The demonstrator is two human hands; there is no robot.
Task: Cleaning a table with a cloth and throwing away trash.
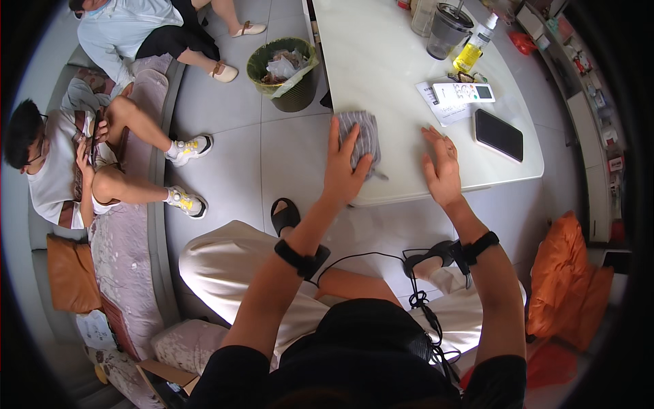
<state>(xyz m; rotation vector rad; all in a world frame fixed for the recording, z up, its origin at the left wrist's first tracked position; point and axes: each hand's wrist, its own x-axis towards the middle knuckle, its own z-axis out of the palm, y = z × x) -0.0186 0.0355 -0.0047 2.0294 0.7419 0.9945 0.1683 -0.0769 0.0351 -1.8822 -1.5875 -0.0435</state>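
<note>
My left hand [346,163] lies with its fingers apart on a folded grey striped cloth [369,134], at the left edge of the white table [388,97]. A small loop or tag sticks out at the cloth's lower right. My right hand [443,168] rests at the table's near edge, fingers slightly bent, with nothing in it. Right of it lies a black-screened smartphone [498,135]. Beyond are a white remote control [464,93] on a printed paper sheet [443,113], a pump bottle of yellow liquid [475,43] and a dark lidded tumbler [447,31].
A lined waste bin [291,97] stands on the floor left of the table. Two people sit on the sofa [138,245] at the left, one holding a phone. Black cables [378,253] hang between my wrists. Orange bags [559,276] are at the right, below shelving [587,122].
</note>
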